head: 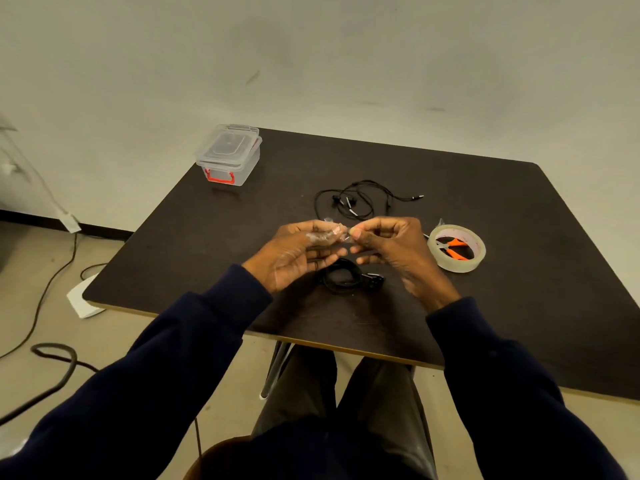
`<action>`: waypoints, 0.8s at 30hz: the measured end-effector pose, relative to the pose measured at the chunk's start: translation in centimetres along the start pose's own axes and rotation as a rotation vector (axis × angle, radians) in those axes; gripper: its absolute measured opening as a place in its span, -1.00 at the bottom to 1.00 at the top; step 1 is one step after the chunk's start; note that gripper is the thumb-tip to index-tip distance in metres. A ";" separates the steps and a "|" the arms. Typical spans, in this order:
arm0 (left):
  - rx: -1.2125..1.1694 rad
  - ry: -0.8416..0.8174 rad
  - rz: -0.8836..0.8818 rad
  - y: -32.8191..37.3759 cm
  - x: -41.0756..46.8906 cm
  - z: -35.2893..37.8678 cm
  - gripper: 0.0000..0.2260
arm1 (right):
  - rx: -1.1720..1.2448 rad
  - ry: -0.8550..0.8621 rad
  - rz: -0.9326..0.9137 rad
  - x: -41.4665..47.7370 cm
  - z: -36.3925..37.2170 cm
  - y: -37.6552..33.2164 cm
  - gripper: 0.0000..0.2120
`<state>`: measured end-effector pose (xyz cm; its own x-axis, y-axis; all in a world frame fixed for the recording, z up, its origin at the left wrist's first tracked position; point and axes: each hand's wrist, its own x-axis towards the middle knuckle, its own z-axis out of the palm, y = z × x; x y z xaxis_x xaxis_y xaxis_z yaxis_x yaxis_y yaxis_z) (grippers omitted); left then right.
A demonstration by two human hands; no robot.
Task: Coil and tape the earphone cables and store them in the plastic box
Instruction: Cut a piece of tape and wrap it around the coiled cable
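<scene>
Both arms angle inward. The left hand (298, 252) and right hand (394, 249) meet at the fingertips, fingers curled, both pinching one crumpled tape piece (329, 235).

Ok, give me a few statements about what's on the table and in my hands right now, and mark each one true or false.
1. The left hand and right hand pinch a piece of clear tape between them. True.
2. The plastic box stands open. False: its lid is on.
3. The orange scissors lie inside the tape roll. True.
4. Both earphone cables are coiled. False: the coiled cable lies below the hands, while the loose cable is still spread out.
</scene>
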<state>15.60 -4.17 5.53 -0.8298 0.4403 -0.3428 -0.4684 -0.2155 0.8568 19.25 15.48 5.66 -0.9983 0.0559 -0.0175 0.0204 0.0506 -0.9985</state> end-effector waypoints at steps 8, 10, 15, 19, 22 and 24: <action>0.270 0.117 0.337 -1.5 -0.9 -0.1 -0.81 | -0.128 -0.032 0.007 0.8 -0.5 -0.3 -0.80; 0.321 0.152 0.424 -1.9 -1.0 0.1 -0.84 | -0.079 -0.062 0.021 0.8 -0.6 -0.3 -0.81; 0.358 0.190 0.552 -2.5 -0.9 0.3 -0.84 | -0.057 -0.130 0.026 1.0 -1.1 -0.7 -0.80; 0.395 0.218 0.629 -2.7 -0.9 0.2 -0.84 | -0.022 -0.196 0.018 1.0 -1.5 -1.3 -0.71; 0.459 0.222 0.683 -2.9 -0.8 0.1 -0.82 | 0.041 -0.200 0.030 0.8 -1.6 -1.5 -0.68; 0.539 0.225 0.721 -3.1 -0.8 0.0 -0.77 | 0.080 -0.165 0.036 0.7 -1.4 -1.4 -0.69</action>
<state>17.71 -3.88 3.14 -0.9315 0.1656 0.3238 0.3409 0.0875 0.9360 18.62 16.83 7.13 -0.9926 -0.1081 -0.0554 0.0588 -0.0280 -0.9979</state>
